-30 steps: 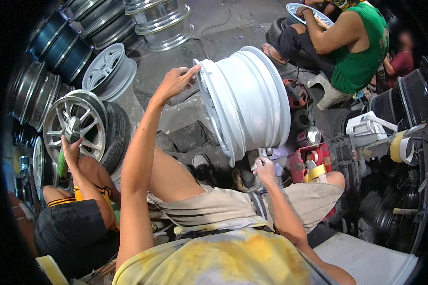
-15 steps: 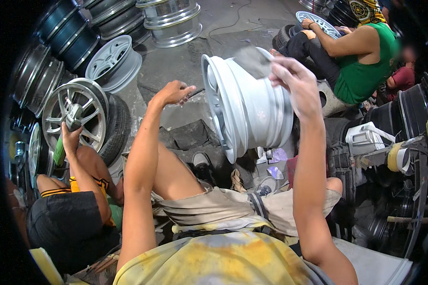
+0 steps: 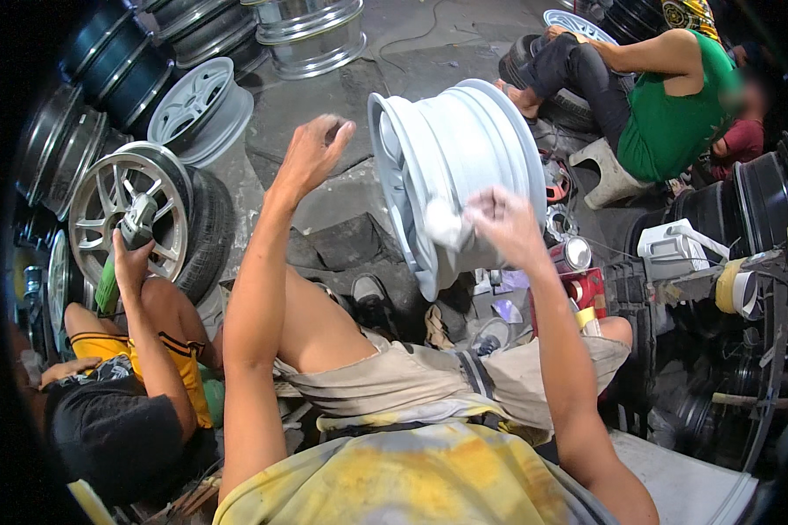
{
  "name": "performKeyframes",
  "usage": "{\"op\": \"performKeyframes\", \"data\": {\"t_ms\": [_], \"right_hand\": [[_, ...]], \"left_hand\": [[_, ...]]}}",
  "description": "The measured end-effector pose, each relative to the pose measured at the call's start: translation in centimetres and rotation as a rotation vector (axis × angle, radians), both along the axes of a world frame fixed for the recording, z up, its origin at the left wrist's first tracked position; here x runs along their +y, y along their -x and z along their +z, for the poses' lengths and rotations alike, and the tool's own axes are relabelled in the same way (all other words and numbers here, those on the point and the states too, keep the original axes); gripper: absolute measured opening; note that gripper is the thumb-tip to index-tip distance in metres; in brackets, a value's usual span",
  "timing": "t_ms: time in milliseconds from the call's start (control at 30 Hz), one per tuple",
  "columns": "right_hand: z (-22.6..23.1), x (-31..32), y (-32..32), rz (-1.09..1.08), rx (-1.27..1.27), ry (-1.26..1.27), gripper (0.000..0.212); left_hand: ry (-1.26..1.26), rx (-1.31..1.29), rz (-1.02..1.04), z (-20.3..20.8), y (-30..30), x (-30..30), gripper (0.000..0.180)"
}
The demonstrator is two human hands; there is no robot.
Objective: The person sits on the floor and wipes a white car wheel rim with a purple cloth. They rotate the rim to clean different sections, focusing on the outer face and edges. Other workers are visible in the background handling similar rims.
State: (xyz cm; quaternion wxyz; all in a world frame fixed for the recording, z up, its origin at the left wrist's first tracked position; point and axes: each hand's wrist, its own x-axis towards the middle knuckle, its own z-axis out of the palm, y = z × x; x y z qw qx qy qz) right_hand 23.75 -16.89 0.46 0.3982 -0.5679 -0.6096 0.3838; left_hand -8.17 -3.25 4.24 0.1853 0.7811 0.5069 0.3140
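A pale grey wheel rim point(image 3: 464, 149) stands on its edge on the floor before my legs, its spoked face turned left. At the lower part of its barrel, my right hand point(image 3: 508, 229) is closed, with motion blur over the fingers. It holds a pale, flat piece point(image 3: 446, 225), too smeared to name, against or just over the barrel; contact is hard to judge. Left of the rim and apart from it, my left hand point(image 3: 315, 156) hangs in the air. Its fingers are loosely bent, the thumb stands away, and nothing shows in it.
At the left, a person holds a power tool point(image 3: 137, 219) at a spoked wheel point(image 3: 131, 214) beside a tyre point(image 3: 208, 232). Another person in green point(image 3: 674, 114) sits at the far right. Stacked rims point(image 3: 311, 39) line the back. A can point(image 3: 572, 255) stands right of my rim.
My right hand has come down from the rim's upper right edge to its lower barrel with the flat piece. My left hand has risen slightly, its fingers more bent. The rim appears turned.
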Motion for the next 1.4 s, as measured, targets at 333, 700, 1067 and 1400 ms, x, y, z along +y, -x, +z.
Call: {"op": "performKeyframes", "data": {"t_ms": [333,700,1067,1400], "right_hand": [[-10.9,-13.8,-5.4,-0.223,0.021,0.296,0.021],[-14.5,-13.0,-5.4,-0.2,0.091,0.219,0.016],[-13.1,-13.2,-5.7,-0.288,0.1,0.105,0.019],[-17.5,-13.5,-6.5,-0.418,-0.101,0.038,0.022]], "left_hand": [[-0.446,0.356,-0.382,0.7,-6.5,-2.9,0.03],[-0.049,0.889,-1.005,-4.8,-11.2,-18.5,0.018],[-0.496,1.065,-0.446,0.8,-12.3,-10.0,0.04],[-0.349,0.851,-0.881,-2.7,-14.8,-15.5,0.028]]}}
